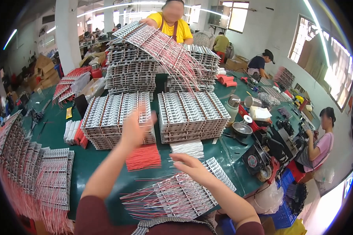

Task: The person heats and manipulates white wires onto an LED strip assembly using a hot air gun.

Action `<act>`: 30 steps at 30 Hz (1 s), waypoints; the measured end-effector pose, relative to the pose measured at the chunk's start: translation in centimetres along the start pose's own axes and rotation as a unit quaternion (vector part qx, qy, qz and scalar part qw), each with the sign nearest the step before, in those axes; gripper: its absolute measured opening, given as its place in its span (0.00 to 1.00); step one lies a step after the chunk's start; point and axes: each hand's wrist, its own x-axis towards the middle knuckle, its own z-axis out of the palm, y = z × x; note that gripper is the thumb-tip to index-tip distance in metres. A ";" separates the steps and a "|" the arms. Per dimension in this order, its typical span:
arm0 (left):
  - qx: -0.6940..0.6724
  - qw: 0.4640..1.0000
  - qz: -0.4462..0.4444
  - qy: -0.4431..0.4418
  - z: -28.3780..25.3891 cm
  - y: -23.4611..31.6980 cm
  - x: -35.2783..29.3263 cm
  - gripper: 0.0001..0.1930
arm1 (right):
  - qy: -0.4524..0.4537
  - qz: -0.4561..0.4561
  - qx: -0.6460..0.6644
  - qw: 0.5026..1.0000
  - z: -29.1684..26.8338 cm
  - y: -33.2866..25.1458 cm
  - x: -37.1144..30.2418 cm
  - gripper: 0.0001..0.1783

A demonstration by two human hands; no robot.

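My left hand (pixel 134 129), smeared by motion, is raised in front of the left stack of grey-white circuit-board panels (pixel 115 113), above a bundle of red wires (pixel 143 157). Whether its fingers hold anything cannot be made out. My right hand (pixel 192 167) has its fingers stretched out toward the left, with nothing visible in them. It is beside a bundle of white wires (pixel 187 148) and over the near panel (pixel 184 194), which lies tilted before me with red, white and blue wires fanning out to its left. Another stack of panels (pixel 194 113) stands at centre right.
Across the table a person in yellow (pixel 171 25) handles a wired panel (pixel 161 45) over tall panel stacks (pixel 131 70). Wired panels (pixel 53 176) lean at left. A metal bowl (pixel 242 129), a bottle (pixel 233 107) and black equipment (pixel 257 156) stand at right. Two co-workers sit farther right.
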 end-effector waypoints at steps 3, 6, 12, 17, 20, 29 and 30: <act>-0.354 0.922 -0.147 0.046 -2.9 -2.3 11.9 0.43 | -0.041 0.056 0.005 0.998 -0.4 -1.2 -3.6 0.23; -0.575 0.783 -0.224 0.074 -1.5 -5.4 19.9 0.32 | -0.012 0.119 0.071 0.990 -1.3 -1.3 -8.2 0.20; -0.543 0.756 -0.047 0.362 2.5 -4.7 24.8 0.19 | 0.146 0.169 0.121 0.967 -2.9 0.1 -17.3 0.18; -0.578 0.735 -0.065 0.348 -2.1 -5.0 21.6 0.11 | 0.185 0.141 0.222 0.947 -4.1 2.8 -20.0 0.18; -0.368 0.868 0.146 0.300 -10.2 -10.4 16.0 0.10 | 0.178 0.159 0.233 0.943 -3.9 2.9 -19.9 0.19; -0.270 0.921 -0.208 0.191 -33.1 0.4 -9.8 0.19 | 0.163 0.057 0.255 0.951 -3.7 6.8 -21.7 0.20; -0.225 0.925 -0.243 0.188 -35.0 1.0 -13.0 0.20 | 0.158 0.051 0.257 0.952 -3.2 7.1 -21.4 0.20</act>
